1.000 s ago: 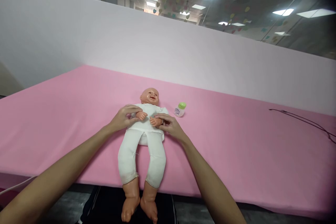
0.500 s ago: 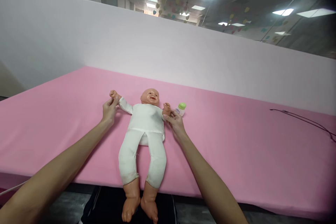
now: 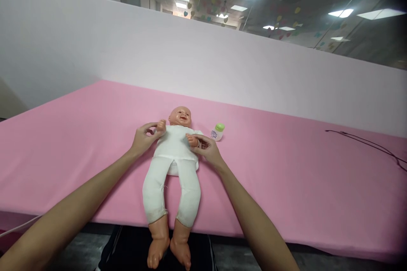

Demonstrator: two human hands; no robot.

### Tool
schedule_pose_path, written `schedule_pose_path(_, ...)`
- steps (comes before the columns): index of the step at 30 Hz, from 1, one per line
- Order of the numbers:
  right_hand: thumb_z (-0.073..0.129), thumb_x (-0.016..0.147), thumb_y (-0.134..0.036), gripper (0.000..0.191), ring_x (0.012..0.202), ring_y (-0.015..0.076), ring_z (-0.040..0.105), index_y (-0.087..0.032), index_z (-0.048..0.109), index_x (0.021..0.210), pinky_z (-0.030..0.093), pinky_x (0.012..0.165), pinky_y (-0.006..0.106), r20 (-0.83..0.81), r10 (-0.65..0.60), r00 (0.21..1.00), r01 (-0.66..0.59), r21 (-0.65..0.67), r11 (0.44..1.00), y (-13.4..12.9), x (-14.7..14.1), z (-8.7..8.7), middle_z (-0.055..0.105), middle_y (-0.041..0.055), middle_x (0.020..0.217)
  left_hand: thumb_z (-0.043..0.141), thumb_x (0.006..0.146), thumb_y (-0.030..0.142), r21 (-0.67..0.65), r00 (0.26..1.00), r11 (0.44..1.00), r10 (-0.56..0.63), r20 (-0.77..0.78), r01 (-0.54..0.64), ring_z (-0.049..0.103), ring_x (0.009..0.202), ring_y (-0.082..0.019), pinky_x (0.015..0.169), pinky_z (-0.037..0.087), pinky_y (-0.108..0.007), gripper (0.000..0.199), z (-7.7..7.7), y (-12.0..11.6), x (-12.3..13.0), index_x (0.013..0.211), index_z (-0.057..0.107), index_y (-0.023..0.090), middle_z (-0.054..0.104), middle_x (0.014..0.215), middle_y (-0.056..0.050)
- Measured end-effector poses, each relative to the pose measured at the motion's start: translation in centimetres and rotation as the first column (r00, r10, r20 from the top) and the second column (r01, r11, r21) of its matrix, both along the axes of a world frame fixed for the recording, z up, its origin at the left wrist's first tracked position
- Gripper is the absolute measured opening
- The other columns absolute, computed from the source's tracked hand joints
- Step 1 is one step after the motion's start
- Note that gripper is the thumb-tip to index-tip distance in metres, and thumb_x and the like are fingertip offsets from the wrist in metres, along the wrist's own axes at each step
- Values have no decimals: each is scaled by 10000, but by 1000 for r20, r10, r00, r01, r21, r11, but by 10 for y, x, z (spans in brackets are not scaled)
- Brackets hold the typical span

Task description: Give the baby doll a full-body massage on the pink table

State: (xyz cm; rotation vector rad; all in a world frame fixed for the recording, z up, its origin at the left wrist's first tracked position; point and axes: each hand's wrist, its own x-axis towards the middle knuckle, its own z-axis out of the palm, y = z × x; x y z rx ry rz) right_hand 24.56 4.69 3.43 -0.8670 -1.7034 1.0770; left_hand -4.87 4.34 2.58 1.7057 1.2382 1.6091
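A baby doll [image 3: 176, 146] with a white cloth body lies face up, its bare feet reaching past the table's front edge. My left hand [image 3: 144, 137] is closed around the doll's arm at the left, near the small plastic hand, beside its chest. My right hand [image 3: 208, 149] grips the doll's other arm by the wrist, and that little hand rests over the chest at the right. Just beyond my right hand stands a small clear bottle [image 3: 217, 132] with a green cap, apart from my fingers.
Pink cloth [image 3: 286, 178] covers the table. A white partition [image 3: 222, 63] rises along its back. On the far right lies a thin black cord [image 3: 365, 140]. A pale cable [image 3: 20, 225] hangs at the lower left edge.
Both doll arms have come inward to the chest in my hands. The left one moved most, from stretched out sideways. The doll's body and the bottle stayed in place.
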Motion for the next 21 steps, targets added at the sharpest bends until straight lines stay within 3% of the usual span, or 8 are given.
schedule_pose_path(3, 899, 712, -422, 492, 997, 260, 701, -225, 769, 1144, 588, 829, 383, -158, -192, 969, 193, -10, 981, 4, 0, 3, 778, 87, 1161, 721, 917, 483, -13, 960, 980, 199, 197, -200, 663, 847, -211, 734, 514, -312, 287, 0, 7, -8, 918, 723, 196, 729, 907, -54)
schedule_pose_path(5, 871, 726, -453, 525, 824, 201, 657, -204, 740, 1168, 531, 643, 303, -248, -329, 911, 330, -37, 943, 5, 1, 6, 769, 90, 1125, 734, 899, 491, -36, 914, 958, 282, 293, -284, 635, 821, -194, 706, 508, -293, 301, -3, 14, -16, 877, 656, 201, 667, 856, -38)
schedule_pose_path(9, 805, 793, -454, 417, 597, 103, 465, -188, 688, 1093, 377, 487, 235, -396, -586, 707, 566, -180, 804, 11, 8, 7, 734, 49, 985, 751, 840, 325, -144, 786, 921, 384, 485, -361, 600, 837, -157, 679, 506, -249, 293, -18, 30, -31, 1062, 585, 231, 597, 936, -10)
schedule_pose_path(12, 786, 803, -386, 282, 507, 80, 364, -219, 569, 866, 319, 427, 213, -442, -699, 562, 574, -400, 715, 19, 17, 0, 576, -51, 714, 691, 826, 215, -304, 677, 875, 483, 555, -376, 559, 755, -129, 645, 502, -244, 325, -31, 39, -39, 1110, 537, 248, 539, 916, 13)
schedule_pose_path(15, 738, 850, -333, 317, 467, 71, 323, -240, 445, 770, 300, 399, 190, -456, -732, 507, 512, -523, 681, 26, 26, -7, 421, -94, 615, 649, 814, 132, -396, 606, 824, 567, 559, -406, 593, 791, -134, 689, 534, -261, 557, -38, 43, -44, 1318, 470, 288, 553, 996, -3)
schedule_pose_path(18, 721, 866, -319, 321, 454, 66, 334, -244, 419, 787, 312, 396, 174, -425, -757, 496, 523, -550, 651, 31, 33, -10, 403, -104, 604, 620, 809, 88, -400, 616, 798, 602, 508, -450, 627, 863, -154, 808, 570, -310, 746, -39, 43, -46, 1487, 388, 294, 562, 1041, -24)
schedule_pose_path(21, 743, 844, -362, 304, 455, 79, 377, -257, 475, 941, 307, 390, 182, -325, -797, 508, 614, -513, 601, 36, 43, -13, 489, -101, 656, 606, 823, 96, -299, 722, 791, 611, 324, -534, 635, 966, -203, 940, 568, -389, 604, -37, 39, -49, 1408, 548, 231, 562, 1076, -62)
